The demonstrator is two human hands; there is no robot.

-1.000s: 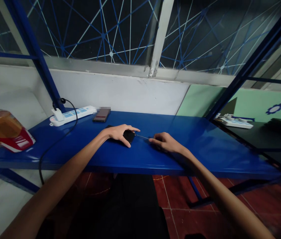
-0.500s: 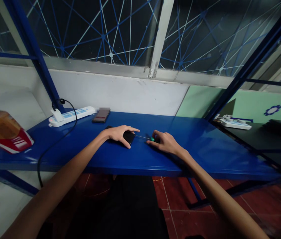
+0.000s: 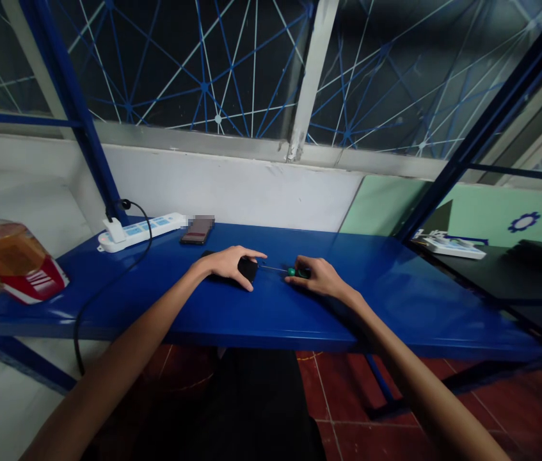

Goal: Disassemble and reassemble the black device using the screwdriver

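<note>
My left hand (image 3: pixel 229 263) lies over a flat black rectangular object (image 3: pixel 248 270) on the blue table, its thumb and fingers spread around the edges and gripping it. Part of that object is hidden under the palm. In my right hand (image 3: pixel 318 276) is a screwdriver (image 3: pixel 292 272) with a green and dark handle, pinched between thumb and fingers. Its thin metal shaft points left and the tip is at the right end of the black object. I cannot tell whether the tip sits in a screw.
A phone (image 3: pixel 198 230) and a white power strip (image 3: pixel 143 232) with a black cable (image 3: pixel 112 279) lie at the table's back left. A bottle of amber liquid (image 3: pixel 16 259) stands at the left end. Blue shelf posts (image 3: pixel 436 182) rise behind the blue table (image 3: pixel 271 323).
The camera view has tipped up slightly, so everything sits lower. My right hand's grip on the screwdriver handle has shifted a little, showing more of it. The left hand keeps its hold.
</note>
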